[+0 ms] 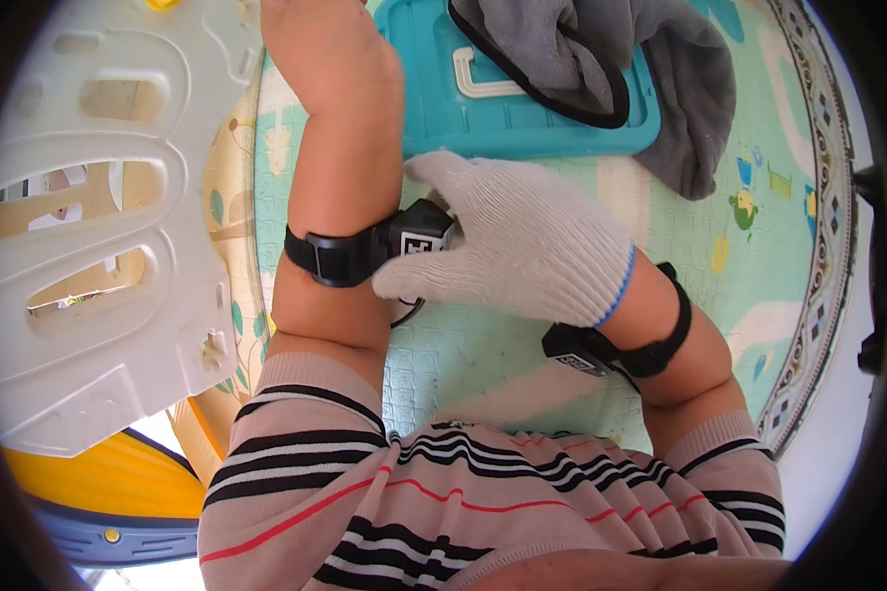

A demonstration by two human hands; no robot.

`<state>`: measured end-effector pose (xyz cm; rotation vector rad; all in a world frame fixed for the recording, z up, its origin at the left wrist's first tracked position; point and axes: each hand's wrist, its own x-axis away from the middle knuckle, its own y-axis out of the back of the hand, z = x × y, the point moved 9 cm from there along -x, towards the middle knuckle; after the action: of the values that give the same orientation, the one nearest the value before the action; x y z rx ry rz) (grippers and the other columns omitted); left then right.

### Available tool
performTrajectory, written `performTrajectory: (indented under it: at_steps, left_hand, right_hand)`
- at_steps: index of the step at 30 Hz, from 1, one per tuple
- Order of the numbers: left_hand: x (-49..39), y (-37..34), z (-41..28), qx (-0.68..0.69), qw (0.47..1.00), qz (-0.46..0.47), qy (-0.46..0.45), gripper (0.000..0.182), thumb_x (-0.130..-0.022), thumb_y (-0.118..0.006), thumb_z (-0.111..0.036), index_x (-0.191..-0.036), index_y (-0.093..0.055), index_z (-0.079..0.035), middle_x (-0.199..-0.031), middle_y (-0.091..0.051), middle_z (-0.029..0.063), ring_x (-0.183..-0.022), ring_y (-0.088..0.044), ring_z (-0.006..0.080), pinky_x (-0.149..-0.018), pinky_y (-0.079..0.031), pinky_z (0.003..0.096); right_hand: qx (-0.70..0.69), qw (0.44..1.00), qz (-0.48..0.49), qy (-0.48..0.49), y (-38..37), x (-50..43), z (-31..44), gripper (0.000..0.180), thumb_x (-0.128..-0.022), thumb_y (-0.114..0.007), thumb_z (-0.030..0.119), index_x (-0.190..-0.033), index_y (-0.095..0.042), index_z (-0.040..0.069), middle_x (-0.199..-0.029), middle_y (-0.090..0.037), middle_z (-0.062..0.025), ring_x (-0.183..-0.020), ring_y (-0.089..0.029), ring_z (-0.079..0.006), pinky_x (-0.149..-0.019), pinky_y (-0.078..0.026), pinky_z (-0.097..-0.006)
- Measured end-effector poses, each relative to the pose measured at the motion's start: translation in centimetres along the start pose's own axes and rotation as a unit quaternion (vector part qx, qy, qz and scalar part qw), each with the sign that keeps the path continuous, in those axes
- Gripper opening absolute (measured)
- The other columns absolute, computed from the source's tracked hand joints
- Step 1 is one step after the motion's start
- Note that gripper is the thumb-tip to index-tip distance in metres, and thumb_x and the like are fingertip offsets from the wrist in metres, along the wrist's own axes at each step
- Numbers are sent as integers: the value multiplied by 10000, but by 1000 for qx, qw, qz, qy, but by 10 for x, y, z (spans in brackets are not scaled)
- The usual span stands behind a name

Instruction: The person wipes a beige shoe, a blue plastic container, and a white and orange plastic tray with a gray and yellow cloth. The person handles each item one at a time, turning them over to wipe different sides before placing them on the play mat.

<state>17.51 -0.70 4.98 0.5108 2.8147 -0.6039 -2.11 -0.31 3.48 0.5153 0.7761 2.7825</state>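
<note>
My right hand (525, 233) wears a white knitted glove with a blue-edged cuff. Its fingers and thumb close around a black strapped device (423, 221) on my left forearm. That device bears a printed code, and its black strap (340, 258) wraps the forearm. My left hand (332, 52) is bare and reaches to the top edge of the picture; its fingers are cut off. A second black strapped device (576, 351) sits on my right forearm. Just beyond the glove lies a teal plastic box lid (532, 140) with a white handle (484, 85).
A grey plush cloth (687, 96) with black edging drapes over the lid's right side. The patterned foam mat (488, 369) covers the floor, with a decorated border (798, 325) at right. A white plastic panel with slots (111, 229) stands at left, above a yellow and blue item (111, 480).
</note>
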Motion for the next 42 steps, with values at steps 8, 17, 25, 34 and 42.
performTrajectory:
  at_steps: [8,17,25,34,42]
  left_hand:
    - [-5,-27,47,396,877,114,245,197,-1045,-484,-166,-1086,-626,-35,-752,-521,-14,-708,-470,122,-686,-398,276]
    - [6,-43,53,523,742,232,348,280,-1041,-505,-232,-1141,-644,-11,-807,-579,25,-761,-501,162,-702,-414,328]
    - [8,8,29,-111,986,124,5,395,-1080,-468,-333,-1034,-641,19,-656,-560,42,-614,-493,136,-604,-403,285]
    - [-36,22,43,-390,905,166,-23,406,-1054,-514,-377,-1056,-722,-28,-825,-698,46,-751,-617,123,-714,-495,288]
    - [-25,39,78,-492,857,150,-29,407,-999,-630,-456,-1163,-721,-95,-969,-729,61,-858,-644,174,-802,-511,317]
  right_hand:
    - [-158,982,94,41,-21,-22,-14,510,-893,-655,465,-983,-707,-35,-869,-712,-211,-815,-698,-328,-761,-552,-386]
    - [-187,974,128,19,-28,-29,-24,531,-901,-683,429,-1110,-686,-59,-946,-729,-203,-878,-701,-282,-820,-544,-362]
    - [-121,985,39,115,-30,-37,-26,594,-805,-724,513,-1036,-717,-34,-984,-722,-266,-940,-706,-411,-847,-558,-433]
    - [-2,988,127,93,14,-14,-17,475,-890,-718,491,-966,-752,23,-841,-709,-120,-754,-686,-212,-705,-545,-352]
    - [104,880,-339,316,96,25,28,178,-937,-660,246,-938,-704,74,-811,-648,-88,-766,-666,-254,-705,-539,-371]
